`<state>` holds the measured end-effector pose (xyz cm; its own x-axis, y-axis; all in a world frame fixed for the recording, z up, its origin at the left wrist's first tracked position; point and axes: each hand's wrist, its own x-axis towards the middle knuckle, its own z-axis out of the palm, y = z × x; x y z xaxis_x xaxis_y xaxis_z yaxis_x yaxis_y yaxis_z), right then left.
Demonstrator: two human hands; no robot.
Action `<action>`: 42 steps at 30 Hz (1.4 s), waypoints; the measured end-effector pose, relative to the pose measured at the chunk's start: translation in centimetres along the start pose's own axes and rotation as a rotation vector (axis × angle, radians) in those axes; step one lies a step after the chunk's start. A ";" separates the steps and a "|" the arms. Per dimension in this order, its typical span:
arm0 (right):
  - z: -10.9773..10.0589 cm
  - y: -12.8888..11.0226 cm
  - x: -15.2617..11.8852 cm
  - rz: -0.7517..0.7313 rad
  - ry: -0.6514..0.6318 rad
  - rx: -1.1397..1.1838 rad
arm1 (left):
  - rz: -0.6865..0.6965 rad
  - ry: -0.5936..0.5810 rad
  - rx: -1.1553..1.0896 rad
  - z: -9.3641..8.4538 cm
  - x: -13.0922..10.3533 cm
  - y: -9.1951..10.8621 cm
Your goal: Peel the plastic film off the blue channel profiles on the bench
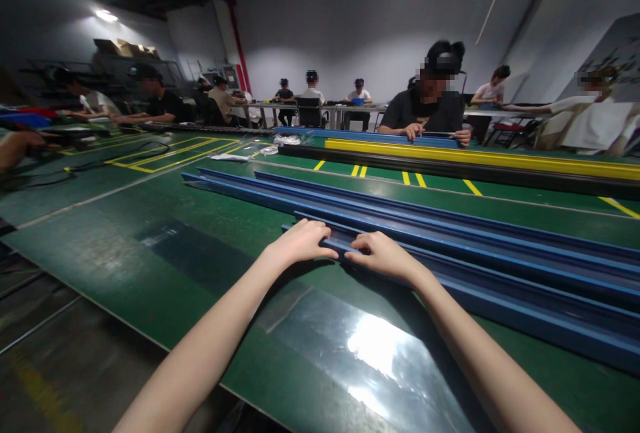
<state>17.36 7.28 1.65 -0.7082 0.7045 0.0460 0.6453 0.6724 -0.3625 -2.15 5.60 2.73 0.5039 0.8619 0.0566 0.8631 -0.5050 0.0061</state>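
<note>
Several long blue channel-shaped profiles (425,220) lie side by side, running from the middle of the table off to the right. At the left end of the nearest blue profile (500,296), my left hand (306,241) is closed around it, fingers over the channel and thumb on the near side. Just to its right, my right hand (381,253) grips the same profile, fingertips bent over its near wall. A short gap separates the two hands, where the profile's blue edge shows. Parts of the fingertips are hidden inside the channel.
The green table (100,240) carries clear plastic sheets (320,326) near me. Beyond the blue profiles lie a yellow profile (450,153) and a black one (450,168). Across the table sits a person (425,106) with both hands on a thin piece. Others work farther back.
</note>
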 end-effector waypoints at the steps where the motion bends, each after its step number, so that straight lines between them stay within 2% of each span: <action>1: 0.0 -0.1 0.0 -0.002 -0.001 -0.028 | 0.011 0.001 0.014 0.2 0.1 0.2; 8: 0.2 -0.6 -1.1 0.102 0.042 -0.295 | 0.061 0.041 0.060 1.8 0.9 1.6; 16: -2.3 0.8 -5.7 0.246 -0.083 -0.311 | 0.103 0.030 0.029 2.1 2.3 4.5; 21: -3.1 2.6 -9.6 0.353 -0.076 -0.290 | 0.162 0.057 0.006 2.3 3.2 7.4; 26: -3.5 4.1 -13.2 0.389 -0.035 -0.220 | 0.283 0.087 0.011 2.4 4.4 11.0; 33: -4.0 4.9 -16.8 0.542 0.003 -0.359 | 0.382 0.129 -0.002 2.2 6.2 15.4; 36: -3.6 4.4 -17.4 0.585 0.071 -0.469 | 0.374 0.147 0.007 2.2 6.5 16.1; 42: -2.9 3.4 -17.5 0.616 0.147 -0.579 | 0.375 0.158 0.044 2.2 6.6 16.2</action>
<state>32.78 -2.07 2.35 -0.1646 0.9775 0.1320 0.9755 0.1416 0.1683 15.22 3.22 1.03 0.7756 0.5988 0.1995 0.6227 -0.7776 -0.0869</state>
